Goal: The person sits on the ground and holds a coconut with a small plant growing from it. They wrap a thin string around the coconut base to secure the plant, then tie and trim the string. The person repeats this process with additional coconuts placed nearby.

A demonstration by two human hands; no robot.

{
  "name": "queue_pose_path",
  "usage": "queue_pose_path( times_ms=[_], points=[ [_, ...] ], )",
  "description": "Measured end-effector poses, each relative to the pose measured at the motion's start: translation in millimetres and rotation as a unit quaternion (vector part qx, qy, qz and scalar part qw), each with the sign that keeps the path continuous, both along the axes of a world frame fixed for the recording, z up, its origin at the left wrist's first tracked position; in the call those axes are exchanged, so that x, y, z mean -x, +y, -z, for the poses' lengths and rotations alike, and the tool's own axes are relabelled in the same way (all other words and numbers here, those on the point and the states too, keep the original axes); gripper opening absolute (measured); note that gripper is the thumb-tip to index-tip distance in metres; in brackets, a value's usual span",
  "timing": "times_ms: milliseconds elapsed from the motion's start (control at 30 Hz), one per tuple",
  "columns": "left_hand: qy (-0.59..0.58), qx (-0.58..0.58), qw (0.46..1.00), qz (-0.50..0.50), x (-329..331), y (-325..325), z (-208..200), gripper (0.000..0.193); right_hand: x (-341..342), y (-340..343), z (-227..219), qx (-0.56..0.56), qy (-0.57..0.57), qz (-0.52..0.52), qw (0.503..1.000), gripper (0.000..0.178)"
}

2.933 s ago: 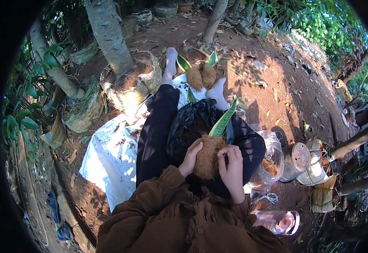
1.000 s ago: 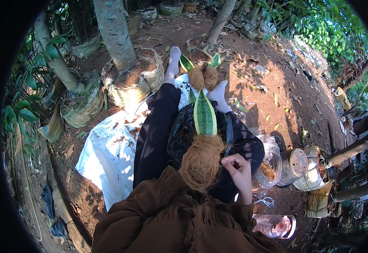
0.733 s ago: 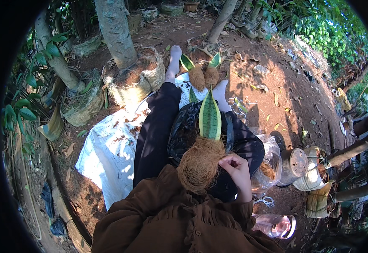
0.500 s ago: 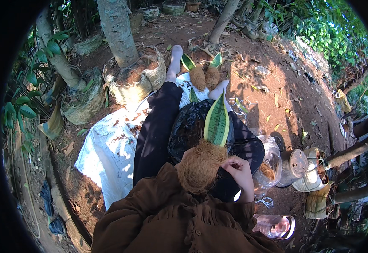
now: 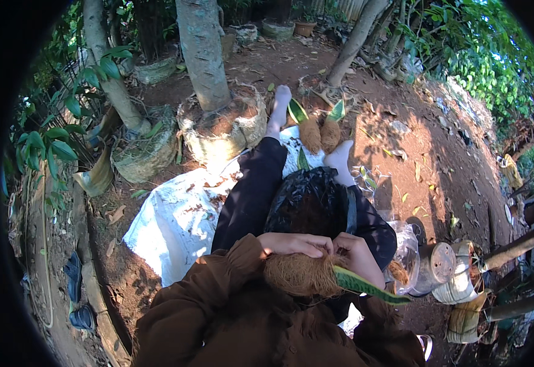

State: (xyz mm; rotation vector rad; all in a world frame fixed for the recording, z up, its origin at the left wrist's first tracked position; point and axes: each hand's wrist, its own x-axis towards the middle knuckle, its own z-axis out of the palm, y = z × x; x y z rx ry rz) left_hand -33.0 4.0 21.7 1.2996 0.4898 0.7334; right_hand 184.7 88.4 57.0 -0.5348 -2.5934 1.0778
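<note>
A ball of brown coconut fibre (image 5: pixel 300 278) lies across my lap, with a yellow-edged green snake plant leaf (image 5: pixel 370 287) sticking out of its right end. My left hand (image 5: pixel 297 243) curves over the ball's upper side and holds it. Beside it, my right hand (image 5: pixel 360 257) is closed in a pinch at the ball's upper edge near the leaf; what is between its fingertips is too small to make out. Just beyond both hands, a black plastic bag (image 5: pixel 307 205) with dark contents sits between my legs.
Two similar fibre-wrapped plants (image 5: pixel 319 134) lie near my feet. A white sheet (image 5: pixel 175 217) with soil crumbs spreads to the left. At right stand a clear plastic bag (image 5: pixel 406 251) and a metal can (image 5: pixel 436 264). Potted trees (image 5: pixel 221 125) and sandals (image 5: pixel 74 281) are farther left.
The fibre ball has turned from leaf-up to lying sideways, leaf to the right. My left hand has come into view on top, and my right hand has moved to its upper edge. The view has shifted.
</note>
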Motion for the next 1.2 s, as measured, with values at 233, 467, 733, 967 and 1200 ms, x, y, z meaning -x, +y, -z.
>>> queue_pose_path(
  times_ms=[233, 467, 733, 967, 1200],
  points=[
    [0.192, -0.100, 0.975, -0.050, 9.2, -9.2, -18.4, 0.035, 22.4, 14.1, -26.6, -0.126, -0.008, -0.097, 0.987, 0.008],
    [0.358, -0.219, 0.890, -0.176, -13.4, 4.2, -12.0, 0.044, 9.9, 5.3, -43.6, -0.276, -0.096, -0.063, 0.954, 0.012],
    [0.302, -0.178, 0.862, -0.366, -50.2, 13.7, 49.6, 0.033, -6.7, -27.7, -19.2, -0.233, -0.106, 0.153, 0.955, 0.012],
    [0.227, -0.102, 0.843, -0.477, -36.5, 7.1, 104.0, 0.029, -63.6, -40.8, 12.4, 0.007, -0.135, 0.248, 0.959, 0.018],
    [0.083, -0.107, 0.816, -0.561, -32.1, 20.1, 118.7, 0.028, -130.6, -17.5, 27.5, 0.054, -0.223, 0.331, 0.916, 0.041]
  ],
)
